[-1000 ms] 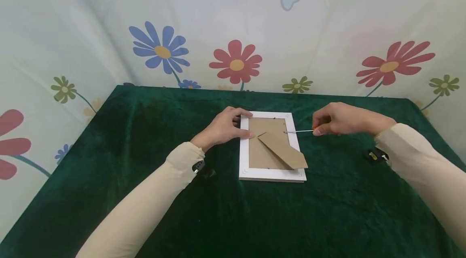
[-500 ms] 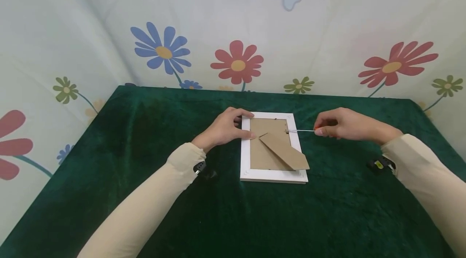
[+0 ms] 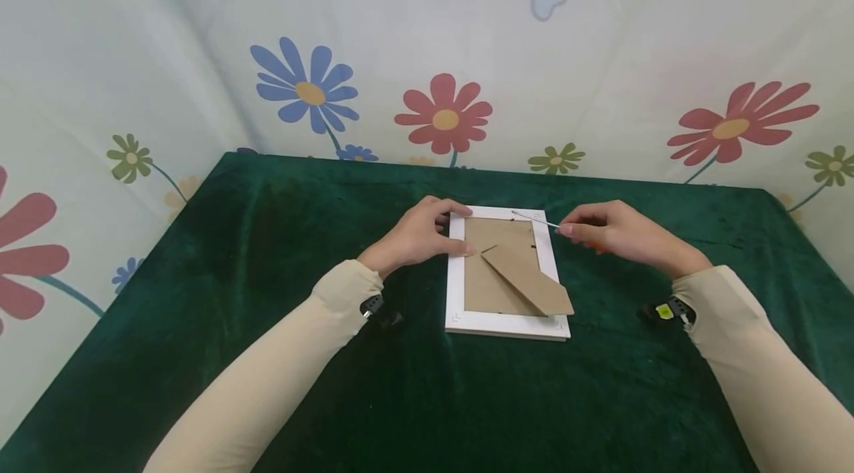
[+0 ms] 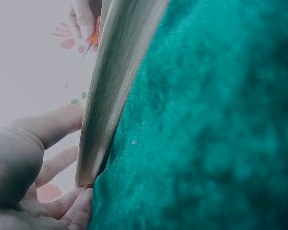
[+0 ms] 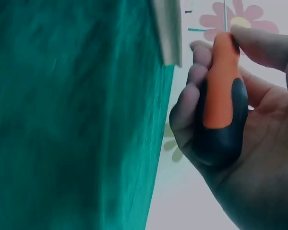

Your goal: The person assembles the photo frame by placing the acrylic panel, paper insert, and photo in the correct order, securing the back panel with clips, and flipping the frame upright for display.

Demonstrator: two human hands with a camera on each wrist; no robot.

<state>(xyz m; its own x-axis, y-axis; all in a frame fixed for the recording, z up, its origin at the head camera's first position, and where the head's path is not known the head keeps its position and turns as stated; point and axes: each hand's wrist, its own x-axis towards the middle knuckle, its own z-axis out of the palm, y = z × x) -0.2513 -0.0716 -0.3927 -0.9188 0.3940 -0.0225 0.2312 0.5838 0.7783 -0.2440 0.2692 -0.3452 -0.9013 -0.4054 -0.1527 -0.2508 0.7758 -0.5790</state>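
Observation:
A white-bordered picture frame (image 3: 456, 295) lies face down on the green cloth, its brown backing board (image 3: 487, 288) and folding stand (image 3: 527, 284) uppermost. My left hand (image 3: 415, 234) holds the frame's left side near the far corner, thumb on top; in the left wrist view its fingers (image 4: 81, 211) meet the wooden edge. My right hand (image 3: 623, 236) grips a screwdriver (image 5: 221, 91) by its orange and black handle. Its thin shaft (image 3: 539, 219) points left over the frame's far right corner. Whether the tip touches anything, I cannot tell. Small dark tabs sit along the backing's edges.
Dark green velvety cloth (image 3: 300, 399) covers the table around the frame. Behind and to the left hangs a white fabric backdrop (image 3: 373, 6) printed with flowers and a butterfly. The table's far edge runs along it.
The screwdriver tip has moved from the tab at the backing's right edge to near the far right corner. My right hand has come left. My left hand stays on the frame.

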